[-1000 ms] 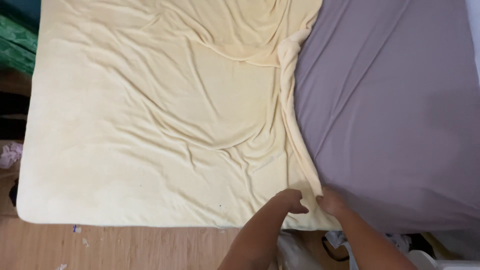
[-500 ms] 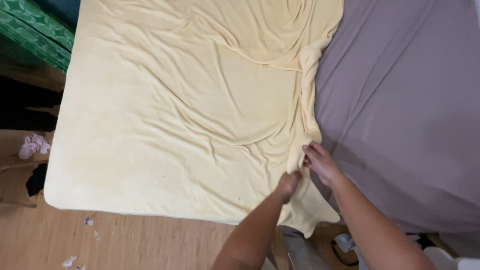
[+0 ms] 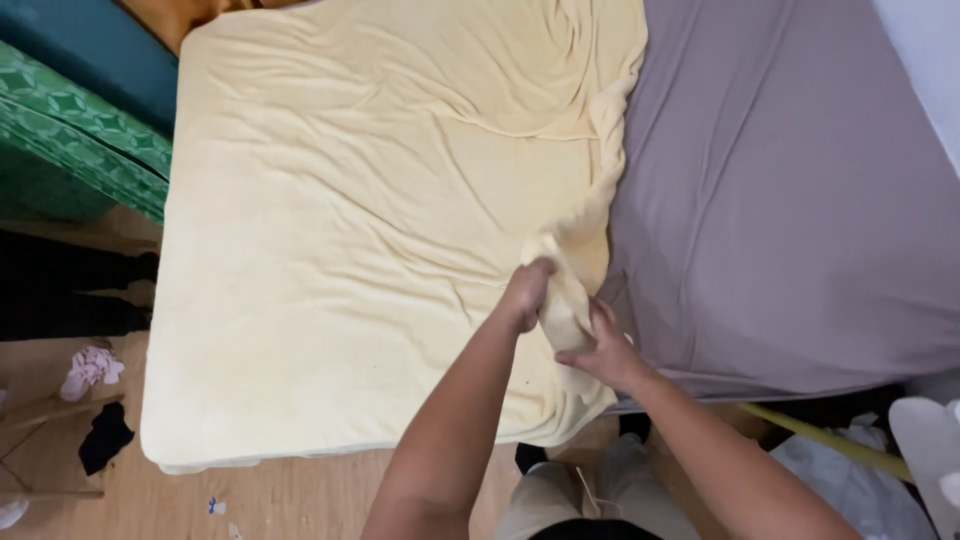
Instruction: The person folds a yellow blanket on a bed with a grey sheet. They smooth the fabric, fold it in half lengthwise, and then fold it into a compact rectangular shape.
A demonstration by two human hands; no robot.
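Both hands grip a bunched edge of the pale yellow sheet [image 3: 380, 230] on the bed: the left hand [image 3: 527, 292] closed around the fold's top, the right hand [image 3: 603, 352] pinching it lower, beside the grey sheet [image 3: 800, 200].

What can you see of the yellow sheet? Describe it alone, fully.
The yellow sheet is pale, soft cloth, wrinkled, spread over the left mattress. Its right edge lies bunched along the grey sheet. The left hand and right hand both grip that bunched edge near the bed's front, lifting a fold. Its front corner hangs over the side.
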